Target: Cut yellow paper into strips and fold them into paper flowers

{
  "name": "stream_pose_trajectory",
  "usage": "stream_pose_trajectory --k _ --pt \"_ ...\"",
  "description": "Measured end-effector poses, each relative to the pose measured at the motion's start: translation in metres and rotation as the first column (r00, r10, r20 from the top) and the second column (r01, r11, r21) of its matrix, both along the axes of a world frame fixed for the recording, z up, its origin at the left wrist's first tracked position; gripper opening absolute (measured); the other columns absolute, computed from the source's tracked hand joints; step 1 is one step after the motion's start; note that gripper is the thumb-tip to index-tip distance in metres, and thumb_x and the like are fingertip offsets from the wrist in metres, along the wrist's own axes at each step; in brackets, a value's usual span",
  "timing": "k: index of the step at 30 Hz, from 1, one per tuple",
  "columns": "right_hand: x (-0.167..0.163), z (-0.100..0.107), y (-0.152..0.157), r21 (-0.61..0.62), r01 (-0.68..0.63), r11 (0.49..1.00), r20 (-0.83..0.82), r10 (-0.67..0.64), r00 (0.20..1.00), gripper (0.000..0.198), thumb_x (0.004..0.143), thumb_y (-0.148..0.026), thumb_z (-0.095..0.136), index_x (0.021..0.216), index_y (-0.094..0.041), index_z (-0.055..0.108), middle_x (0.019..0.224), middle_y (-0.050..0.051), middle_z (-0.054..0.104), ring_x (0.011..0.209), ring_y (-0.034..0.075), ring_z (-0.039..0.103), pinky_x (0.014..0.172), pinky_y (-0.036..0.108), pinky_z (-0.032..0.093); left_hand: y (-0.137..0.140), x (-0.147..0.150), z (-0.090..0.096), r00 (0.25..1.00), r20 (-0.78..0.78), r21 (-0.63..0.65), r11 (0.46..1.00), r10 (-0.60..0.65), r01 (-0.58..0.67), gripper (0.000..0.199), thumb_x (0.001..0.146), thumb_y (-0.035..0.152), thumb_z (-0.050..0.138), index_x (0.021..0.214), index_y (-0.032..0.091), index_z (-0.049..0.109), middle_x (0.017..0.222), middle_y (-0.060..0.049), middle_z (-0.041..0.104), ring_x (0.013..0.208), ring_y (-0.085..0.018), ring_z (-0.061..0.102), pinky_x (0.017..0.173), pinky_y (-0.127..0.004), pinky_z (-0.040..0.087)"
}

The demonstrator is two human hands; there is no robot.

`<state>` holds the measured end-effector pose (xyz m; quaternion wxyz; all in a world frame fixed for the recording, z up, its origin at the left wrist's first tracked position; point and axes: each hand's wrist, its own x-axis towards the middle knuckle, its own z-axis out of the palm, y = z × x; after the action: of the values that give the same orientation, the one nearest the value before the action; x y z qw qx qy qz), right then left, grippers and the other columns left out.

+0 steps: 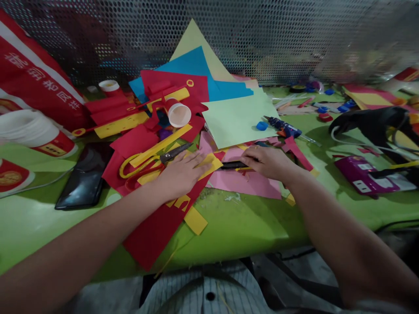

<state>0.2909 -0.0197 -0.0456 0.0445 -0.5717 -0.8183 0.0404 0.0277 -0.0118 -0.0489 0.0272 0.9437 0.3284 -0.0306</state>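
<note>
My left hand (181,174) lies flat with fingers stretched out, resting on yellow paper pieces over a long red paper (153,237). A yellow paper strip (214,163) shows beyond its fingertips. Just left of that hand are scissors (131,168) with yellow and red handles, their dark blades pointing toward the fingers. My right hand (262,161) is closed around one end of a slim black tool (233,165), whose exact kind I cannot make out. The tool's other end reaches toward the yellow strip. Pink paper (248,185) lies underneath the tool and right hand.
Coloured sheets, including a pale green one (240,120), pile up before a perforated metal panel (294,39). A glue gun (284,127), a paper cup (179,114) and a black phone (85,176) lie around. On the right stands a purple power strip (362,174); stacked cups (32,131) are left.
</note>
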Motion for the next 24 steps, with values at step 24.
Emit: stream_pose_trajectory --k 24 --pt "-0.005 0.0 0.003 -0.007 -0.016 1.0 0.058 0.017 0.998 0.031 0.088 -0.036 0.034 0.085 -0.023 0.062 0.085 0.005 0.067 0.075 0.018 0.059 0.053 0.026 0.033 0.01 0.003 -0.017 0.979 0.201 -0.06 0.998 0.021 -0.009 0.048 0.082 0.004 0.033 0.124 0.018 0.053 0.138 -0.009 0.045 0.13 -0.017 0.036 0.105 -0.038 0.034"
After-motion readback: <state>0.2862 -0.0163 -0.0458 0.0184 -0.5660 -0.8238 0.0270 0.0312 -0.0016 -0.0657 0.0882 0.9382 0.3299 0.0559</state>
